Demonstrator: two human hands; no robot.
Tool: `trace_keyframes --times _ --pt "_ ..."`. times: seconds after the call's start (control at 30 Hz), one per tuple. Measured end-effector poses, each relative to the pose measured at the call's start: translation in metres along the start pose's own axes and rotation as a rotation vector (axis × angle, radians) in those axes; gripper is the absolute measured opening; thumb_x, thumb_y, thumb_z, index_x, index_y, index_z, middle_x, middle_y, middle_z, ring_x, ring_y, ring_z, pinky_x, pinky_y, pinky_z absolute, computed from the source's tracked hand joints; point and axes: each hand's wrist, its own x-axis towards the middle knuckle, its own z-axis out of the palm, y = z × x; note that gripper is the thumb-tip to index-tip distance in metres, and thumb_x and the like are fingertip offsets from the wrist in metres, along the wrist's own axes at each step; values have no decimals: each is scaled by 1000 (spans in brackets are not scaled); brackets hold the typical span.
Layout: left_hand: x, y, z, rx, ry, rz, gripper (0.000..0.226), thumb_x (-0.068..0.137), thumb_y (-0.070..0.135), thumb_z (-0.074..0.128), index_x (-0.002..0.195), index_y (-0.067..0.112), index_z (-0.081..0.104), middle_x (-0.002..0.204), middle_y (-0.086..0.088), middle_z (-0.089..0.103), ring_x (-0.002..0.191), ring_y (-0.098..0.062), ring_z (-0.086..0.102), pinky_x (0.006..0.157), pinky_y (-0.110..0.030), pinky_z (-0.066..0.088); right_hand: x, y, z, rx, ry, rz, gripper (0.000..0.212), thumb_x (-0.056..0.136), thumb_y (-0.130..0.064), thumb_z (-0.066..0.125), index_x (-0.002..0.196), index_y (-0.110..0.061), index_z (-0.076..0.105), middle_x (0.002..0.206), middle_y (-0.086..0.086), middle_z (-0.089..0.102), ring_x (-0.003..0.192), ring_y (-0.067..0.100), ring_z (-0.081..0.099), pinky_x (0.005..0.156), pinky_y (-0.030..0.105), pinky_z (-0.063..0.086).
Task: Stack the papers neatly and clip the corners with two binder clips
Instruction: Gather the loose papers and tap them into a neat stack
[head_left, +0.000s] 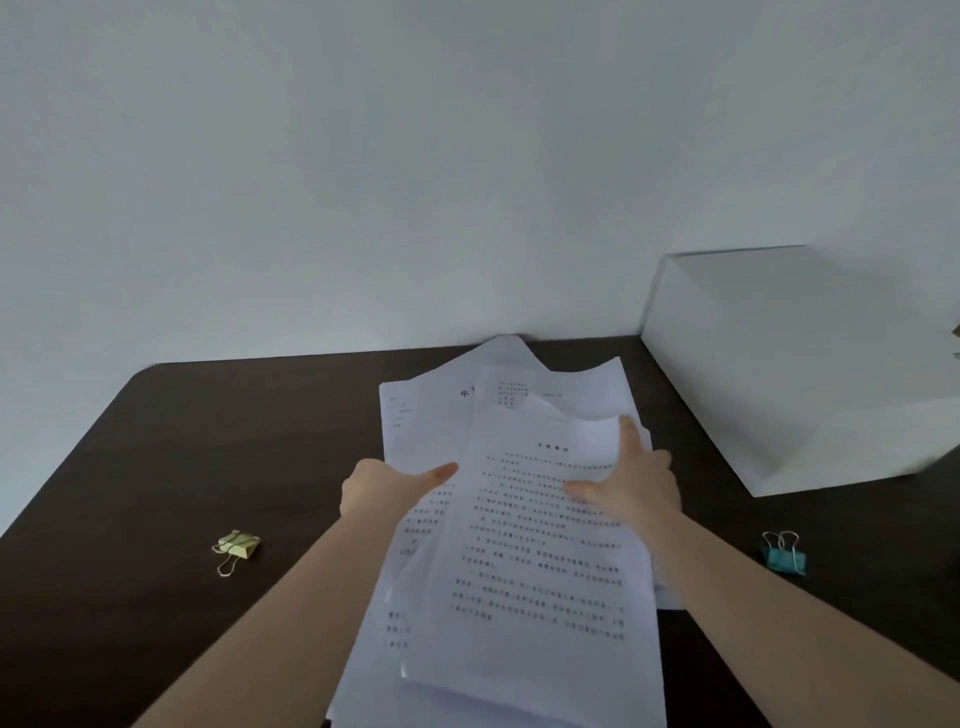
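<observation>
Both hands grip a loose, uneven sheaf of printed papers (524, 545) over a dark bench (156, 467): left hand (384, 486) pinching its left edge, right hand (636, 483) clasping the right edge. A yellow binder clip (238, 546) lies left of the left hand, a blue binder clip (784, 555) right of the right hand.

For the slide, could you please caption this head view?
Both hands, left and right, gather loose papers on a dark table, yellow clip and teal clip waiting.

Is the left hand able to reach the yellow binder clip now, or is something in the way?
Probably yes. The yellow binder clip lies alone on the dark table, left of the left hand, with nothing between them. But that hand is gripping the papers and must let go first.
</observation>
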Motion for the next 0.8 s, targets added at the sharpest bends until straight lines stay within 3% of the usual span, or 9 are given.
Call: trace_keyframes --times 0.13,0.2,0.27,0.33,0.43,0.53,0.6,0.7,0.8 --pt "-1 2 6 161 36 59 89 54 69 75 108 3 50 105 -8 50 68 -13 47 55 -26 44 4 -6 8 42 38 -70 113 64 -53 79 145 -37 1 124 15 42 86 21 55 69 35 50" --pt "1 6 14 202 56 92 94 53 69 75 115 5 47 109 -10 36 85 -18 52 75 -31 52 7 -10 16 43 91 -109 108 70 -55 74 145 -36 -1 122 13 47 81 17 53 64 32 45" --pt "2 11 23 196 37 142 103 53 66 78 128 5 41 119 -11 38 104 -24 53 92 -37 50 9 -14 25 56 164 -172 101 76 -55 67 146 -35 -3 120 11 52 85 18 56 64 31 45" --pt "3 15 31 69 16 210 104 58 53 83 135 4 32 130 -14 42 112 -27 51 92 -39 50 12 -16 33 98 202 -223 98 82 -52 63 148 -32 -7 127 10 53 101 23 60 70 32 46" --pt "11 17 32 -151 -8 253 89 65 29 86 132 0 35 126 -15 53 111 -32 55 86 -39 50 14 -10 43 228 250 -266 92 86 -44 62 150 -25 0 142 9 45 125 28 50 92 41 47" --pt "14 7 27 -277 -15 250 73 63 18 88 122 -4 50 120 -17 60 108 -37 58 94 -48 50 5 4 47 361 297 -318 84 88 -35 62 151 -17 9 150 9 36 136 28 39 105 42 38" --pt "8 -3 25 -307 4 275 64 68 17 85 119 -4 53 115 -17 61 106 -38 59 95 -48 49 -3 13 45 456 256 -339 79 90 -30 60 151 -13 11 153 10 32 138 29 35 108 40 34" --pt "-1 -16 26 -441 -23 342 28 78 4 75 101 1 60 93 -15 65 87 -34 64 88 -47 53 -9 23 36 507 196 -339 76 92 -27 59 149 -6 13 151 15 32 136 31 36 105 37 36" --pt "-7 -23 30 -552 -36 399 27 82 1 68 108 -2 62 104 -21 70 92 -39 68 90 -56 52 -7 31 28 533 161 -321 80 91 -33 59 149 -3 13 154 16 27 139 31 31 108 36 33"
